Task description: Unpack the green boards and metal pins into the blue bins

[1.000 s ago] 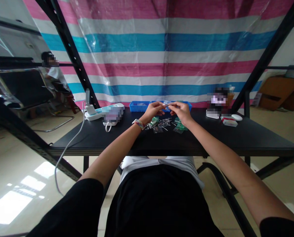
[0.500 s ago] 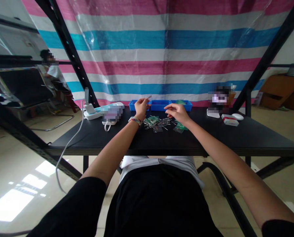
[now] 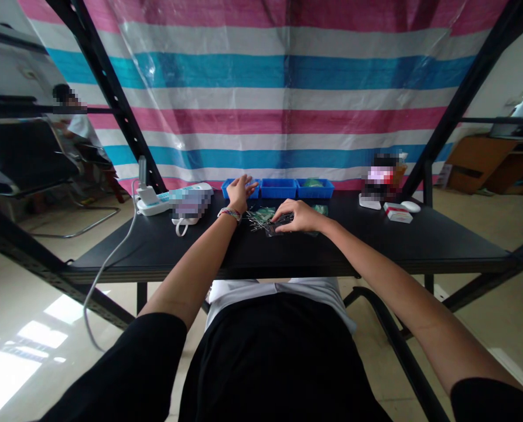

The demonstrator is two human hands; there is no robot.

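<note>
My left hand (image 3: pixel 239 192) is over the front of the left blue bin (image 3: pixel 226 189), its fingers spread and nothing visible in them. On the black tabletop lies a pile of thin metal pieces (image 3: pixel 256 219), like screws or pins, too small to name surely. My right hand (image 3: pixel 300 217) reaches down onto the right side of this pile, thumb and fingers apart around some of the pieces. Green-printed plastic packets (image 3: pixel 267 213) lie among the pieces, and another green packet (image 3: pixel 320 209) lies behind my right hand.
Two more blue bins stand in the row, a middle bin (image 3: pixel 279 189) and a right bin (image 3: pixel 327 192) with green packets. A power strip (image 3: pixel 156 203) with a cable is at left. A small box (image 3: pixel 398 213) and a white mouse-like object (image 3: pixel 411 207) sit at right. One person sits far left.
My left hand had a small metal piece between its fingertips; now its fingers are apart without it. My right hand has moved down and left onto the pile. The view has shifted slightly.
</note>
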